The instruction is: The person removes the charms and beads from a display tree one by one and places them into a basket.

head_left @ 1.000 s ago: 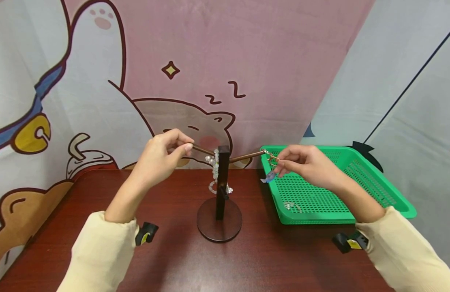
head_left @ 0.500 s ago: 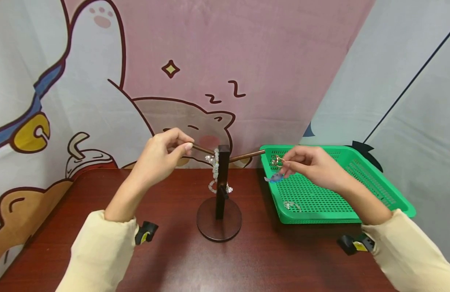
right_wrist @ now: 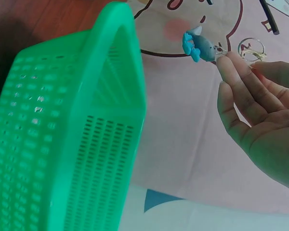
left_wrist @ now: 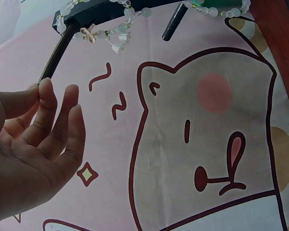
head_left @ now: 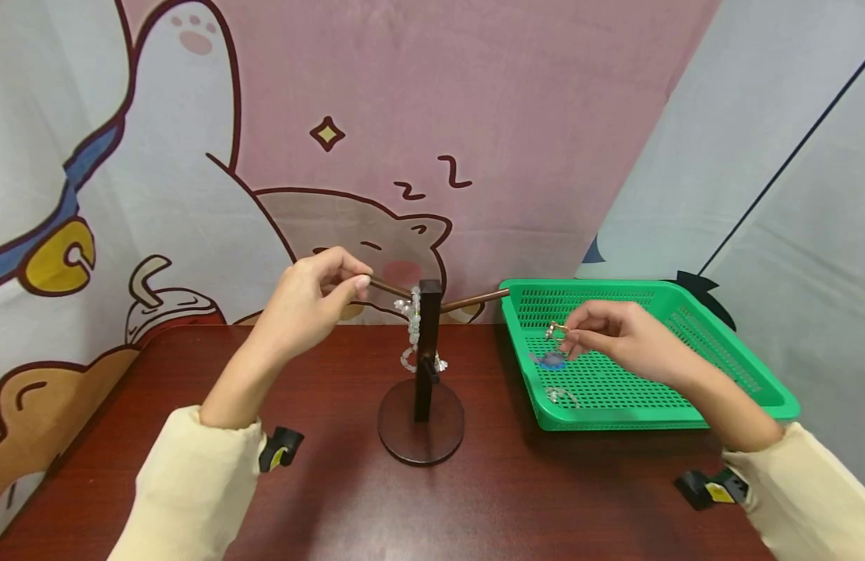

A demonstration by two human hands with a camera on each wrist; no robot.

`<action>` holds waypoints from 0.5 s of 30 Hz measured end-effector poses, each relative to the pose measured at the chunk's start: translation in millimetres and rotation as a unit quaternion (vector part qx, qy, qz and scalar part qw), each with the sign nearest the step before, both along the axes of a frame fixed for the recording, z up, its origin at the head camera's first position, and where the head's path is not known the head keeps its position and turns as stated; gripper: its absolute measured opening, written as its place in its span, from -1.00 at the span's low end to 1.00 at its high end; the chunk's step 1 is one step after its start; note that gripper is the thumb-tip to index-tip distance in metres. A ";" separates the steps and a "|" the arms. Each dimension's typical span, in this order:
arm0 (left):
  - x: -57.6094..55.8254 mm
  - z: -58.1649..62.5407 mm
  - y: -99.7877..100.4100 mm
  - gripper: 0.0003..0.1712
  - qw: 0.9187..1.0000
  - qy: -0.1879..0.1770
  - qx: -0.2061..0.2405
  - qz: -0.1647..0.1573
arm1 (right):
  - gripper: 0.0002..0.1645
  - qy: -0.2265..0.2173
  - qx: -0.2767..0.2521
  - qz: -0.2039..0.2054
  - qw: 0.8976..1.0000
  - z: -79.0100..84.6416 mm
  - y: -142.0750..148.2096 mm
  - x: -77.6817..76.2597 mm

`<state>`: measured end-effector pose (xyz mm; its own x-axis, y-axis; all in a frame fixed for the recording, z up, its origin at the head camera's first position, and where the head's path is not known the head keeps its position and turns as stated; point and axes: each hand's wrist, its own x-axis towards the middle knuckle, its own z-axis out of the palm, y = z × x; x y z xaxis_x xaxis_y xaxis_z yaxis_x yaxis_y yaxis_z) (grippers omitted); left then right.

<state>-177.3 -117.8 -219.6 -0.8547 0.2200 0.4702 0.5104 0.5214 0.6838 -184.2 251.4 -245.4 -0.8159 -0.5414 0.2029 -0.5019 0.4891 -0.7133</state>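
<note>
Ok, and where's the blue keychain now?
In the head view, the blue keychain is right of centre, pinched in the right hand. It shows against the left part of the green basket, just above the clear bracelet.

Keychain (head_left: 552,361) held to the right of the dark jewellery stand (head_left: 428,331)

The keychain has a blue-grey charm (right_wrist: 205,49), whale- or dolphin-like, plus a metal ring and gold-coloured fittings; the right hand (head_left: 625,339) pinches it by the metal. It is apart from the stand's right peg, with the charm below the fittings in the head view. The stand is upright on its round base, two brown pegs angled up and outward; the left hand (head_left: 313,304) pinches the left peg's tip.
</note>
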 end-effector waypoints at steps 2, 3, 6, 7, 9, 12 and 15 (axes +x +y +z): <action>-0.1 0.0 0.0 -0.92 1.000 0.000 0.001 -0.001 | -0.91 -0.001 0.007 -0.007 1.000 -1.0 4.6 1.7; -0.1 0.0 0.1 -0.92 1.000 0.001 0.001 -0.001 | -0.90 -0.002 0.010 -0.009 1.000 -1.6 6.8 2.5; -0.1 0.1 0.2 -0.92 1.000 0.002 0.000 -0.001 | -0.90 -0.003 0.012 -0.013 1.000 -4.0 13.7 4.8; -0.1 0.1 0.2 -0.92 1.000 0.002 0.000 0.000 | -0.90 -0.003 0.012 -0.013 1.000 -5.2 16.2 5.3; -0.1 0.2 0.3 -0.92 1.000 0.001 0.000 0.000 | -0.90 -0.004 0.010 -0.012 1.000 -8.1 21.6 6.3; 0.0 0.1 0.2 -0.92 1.000 0.000 0.000 0.000 | -0.90 -0.005 0.010 -0.010 1.000 -12.8 30.5 7.7; -0.1 -0.1 0.1 -0.92 1.000 -0.001 0.001 0.000 | -0.90 -0.007 0.014 -0.012 1.000 -18.3 39.7 8.7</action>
<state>-177.4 -117.7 -219.7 -0.8556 0.2188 0.4691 0.5090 0.5208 0.6853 -175.5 291.1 -263.7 -0.8313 -0.5274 0.1757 -0.4796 0.5206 -0.7064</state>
